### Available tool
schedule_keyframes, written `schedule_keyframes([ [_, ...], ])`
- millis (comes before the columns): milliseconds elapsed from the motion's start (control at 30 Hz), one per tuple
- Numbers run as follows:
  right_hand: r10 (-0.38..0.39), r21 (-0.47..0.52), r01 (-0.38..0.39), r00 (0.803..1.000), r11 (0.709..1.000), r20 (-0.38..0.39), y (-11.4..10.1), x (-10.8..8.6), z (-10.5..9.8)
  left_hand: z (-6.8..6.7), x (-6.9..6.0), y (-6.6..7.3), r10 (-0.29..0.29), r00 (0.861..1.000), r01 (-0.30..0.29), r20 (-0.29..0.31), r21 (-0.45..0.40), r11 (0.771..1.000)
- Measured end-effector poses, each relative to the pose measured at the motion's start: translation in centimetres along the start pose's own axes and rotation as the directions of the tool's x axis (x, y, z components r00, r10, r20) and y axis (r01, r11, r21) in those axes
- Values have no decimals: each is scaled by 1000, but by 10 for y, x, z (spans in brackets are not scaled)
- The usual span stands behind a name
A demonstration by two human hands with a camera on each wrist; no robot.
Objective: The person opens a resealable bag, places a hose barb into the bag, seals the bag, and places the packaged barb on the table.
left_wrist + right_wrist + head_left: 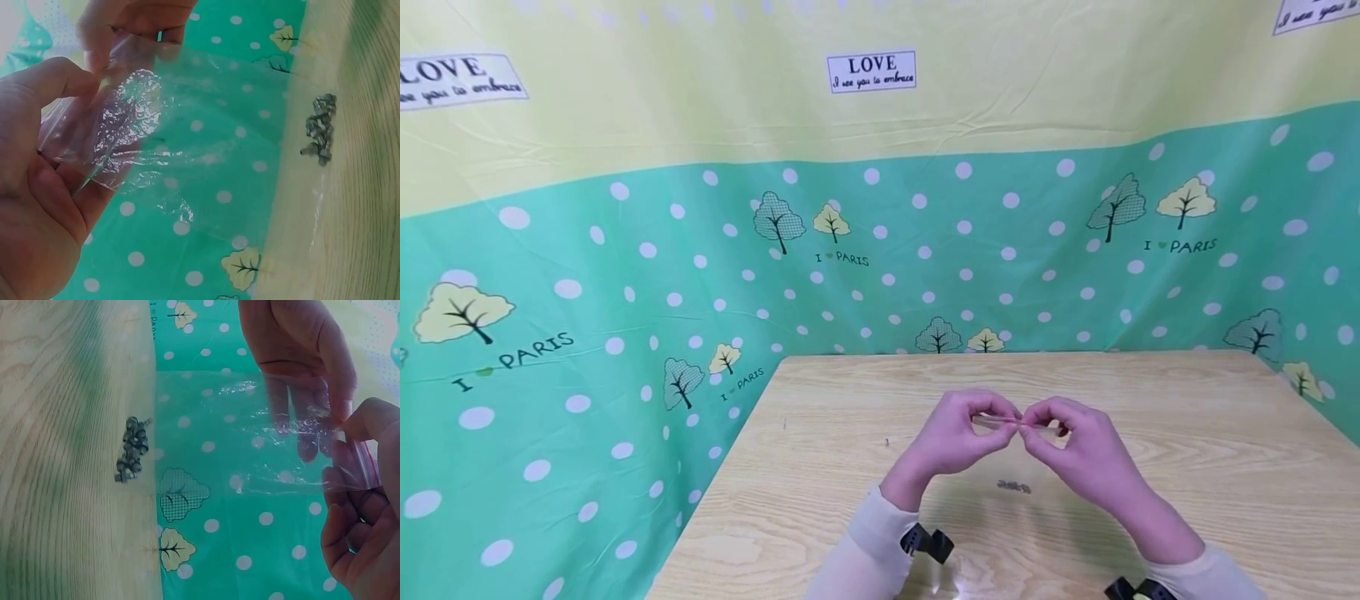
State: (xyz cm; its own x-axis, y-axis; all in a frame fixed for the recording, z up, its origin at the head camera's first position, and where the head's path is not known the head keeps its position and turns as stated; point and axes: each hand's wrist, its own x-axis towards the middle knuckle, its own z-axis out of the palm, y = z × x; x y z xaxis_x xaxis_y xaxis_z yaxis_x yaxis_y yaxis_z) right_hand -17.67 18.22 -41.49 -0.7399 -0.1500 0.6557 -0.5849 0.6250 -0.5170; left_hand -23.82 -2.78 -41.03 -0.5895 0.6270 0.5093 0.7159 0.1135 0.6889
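Observation:
A clear plastic zip bag [212, 169] hangs from both hands, with a cluster of small dark metal screws [132, 450] at its bottom end. My left hand [951, 433] pinches the bag's top edge between thumb and fingers. My right hand [1086, 450] pinches the same edge right beside it, and the fingertips of the two hands meet. Along the top, a red line [370, 461] marks the zip strip in the right wrist view. Seen from the head, the bag is nearly invisible, and the screws [1014, 486] show below the hands.
Beneath the hands lies a light wood-grain table [820, 483]. A green and yellow printed curtain [850, 292] stands behind it and along its sides. Dark straps with small devices [927, 542] sit at both wrists.

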Motion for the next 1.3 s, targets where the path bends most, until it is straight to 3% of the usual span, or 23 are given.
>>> schedule_keyframes([
  [100, 21, -23, -20, 999, 1000, 31, 0, 1, -2, -2, 1, -2, -3, 1000, 3, 0, 32, 999],
  [233, 45, -66, -39, 996, 997, 82, 2, 3, -7, -7, -1, -4, -55, 998, 56, -31, 38, 998],
  [633, 53, -56, -47, 992, 997, 112, 5, 6, -16, -22, -4, -9, -156, 982, 145, -111, -103, 984],
  [800, 107, -25, -104, 981, 994, 161, 6, 8, -20, -28, -7, -13, -188, 978, 173, -86, -156, 972],
  [933, 214, 12, -226, 938, 974, 271, 12, 9, -28, -29, -10, -19, -252, 968, 250, 10, -179, 952],
  [1033, 291, 36, -326, 884, 945, 366, 18, 9, -33, -26, -11, -20, -319, 945, 328, 79, -211, 921],
  [1167, 342, 58, -410, 822, 910, 455, 24, 11, -37, -24, -11, -21, -358, 924, 381, 134, -254, 889],
  [1233, 357, 59, -435, 803, 899, 477, 27, 11, -38, -23, -11, -21, -368, 919, 393, 142, -259, 882],
  [1300, 371, 46, -443, 799, 895, 473, 30, 12, -36, -21, -10, -23, -389, 912, 410, 131, -248, 878],
])
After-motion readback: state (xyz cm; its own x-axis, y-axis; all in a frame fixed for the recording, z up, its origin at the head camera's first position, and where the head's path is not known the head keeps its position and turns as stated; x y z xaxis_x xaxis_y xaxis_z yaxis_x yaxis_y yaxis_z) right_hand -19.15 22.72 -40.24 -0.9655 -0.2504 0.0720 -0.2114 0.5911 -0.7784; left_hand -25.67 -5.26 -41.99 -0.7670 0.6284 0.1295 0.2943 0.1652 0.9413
